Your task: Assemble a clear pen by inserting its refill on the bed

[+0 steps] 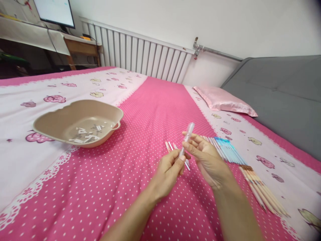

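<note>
Both my hands hold one slim pen with a clear cap (187,135) over the pink dotted bedspread (105,187). My left hand (169,170) pinches its lower end. My right hand (207,157) grips the middle, fingers curled round it, and the cap points up and away. A few loose pens (170,146) lie on the cover just behind my hands. To the right lies a row of several pens with blue and cream barrels (240,164).
A beige plastic basin (50,122) holding small white scraps sits on the bed to the left. A pink pillow (223,100) lies by the grey headboard (281,97) on the right. A white radiator (140,55), a desk and a monitor (55,11) stand beyond the bed.
</note>
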A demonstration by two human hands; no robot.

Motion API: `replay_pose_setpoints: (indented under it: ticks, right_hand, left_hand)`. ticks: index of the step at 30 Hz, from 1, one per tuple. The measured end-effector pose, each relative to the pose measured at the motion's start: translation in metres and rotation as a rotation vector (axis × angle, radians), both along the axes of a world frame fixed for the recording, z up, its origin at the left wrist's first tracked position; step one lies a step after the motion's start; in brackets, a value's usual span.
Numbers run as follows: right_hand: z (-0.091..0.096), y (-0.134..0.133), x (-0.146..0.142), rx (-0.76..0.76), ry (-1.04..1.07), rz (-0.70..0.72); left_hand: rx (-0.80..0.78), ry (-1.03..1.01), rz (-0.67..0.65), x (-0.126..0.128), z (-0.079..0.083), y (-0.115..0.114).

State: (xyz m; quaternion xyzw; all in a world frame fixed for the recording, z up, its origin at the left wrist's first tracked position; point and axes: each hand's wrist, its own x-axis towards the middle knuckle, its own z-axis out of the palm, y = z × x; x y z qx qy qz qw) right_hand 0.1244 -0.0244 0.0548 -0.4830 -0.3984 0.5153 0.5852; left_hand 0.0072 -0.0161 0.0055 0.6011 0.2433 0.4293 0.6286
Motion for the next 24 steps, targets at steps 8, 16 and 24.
replay_pose_setpoints:
  ticks: [8, 16, 24]
  right_hand:
    - [0.0019, -0.0016, 0.0038, 0.003, 0.013, 0.040]
    - [0.0007, -0.0005, 0.0055, -0.027, 0.015, 0.046]
    - [-0.0025, 0.0012, 0.0027, -0.011, 0.013, -0.028]
  left_hand:
    - [0.001, -0.033, -0.004, 0.0012, -0.0032, 0.0015]
    - [0.005, -0.024, 0.007, 0.0009, -0.0033, 0.0014]
    - [0.009, -0.008, -0.005, 0.0000, -0.0030, 0.0004]
